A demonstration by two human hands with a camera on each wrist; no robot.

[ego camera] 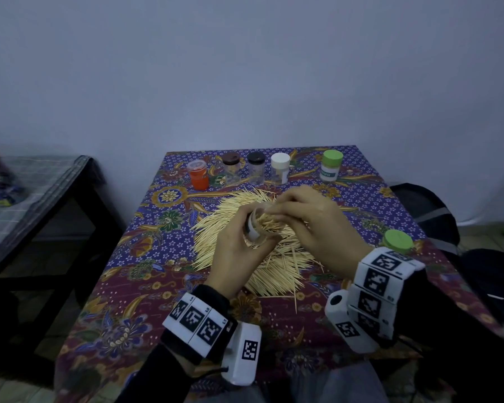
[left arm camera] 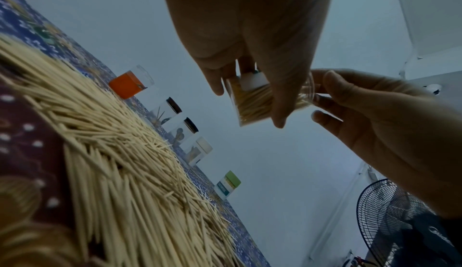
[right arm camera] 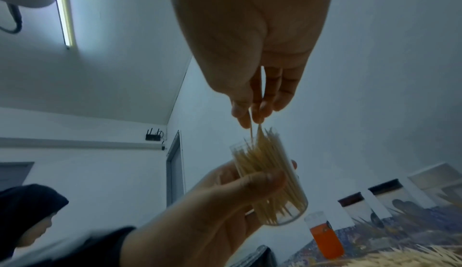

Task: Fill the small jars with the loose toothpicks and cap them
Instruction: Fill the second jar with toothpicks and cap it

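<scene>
My left hand grips a small clear jar, uncapped and tilted, packed with toothpicks. My right hand is at the jar's mouth and pinches a few toothpicks between thumb and fingertips, their ends inside the rim. In the right wrist view the jar is nearly full. The left wrist view shows the jar with a white label, held above the table. A big pile of loose toothpicks lies on the patterned cloth under both hands. A green cap lies beside my right wrist.
A row of jars stands at the table's far edge: an orange one, a brown-capped, a black-capped, a white-capped and a green-capped one. A dark bench stands left. A fan stands right.
</scene>
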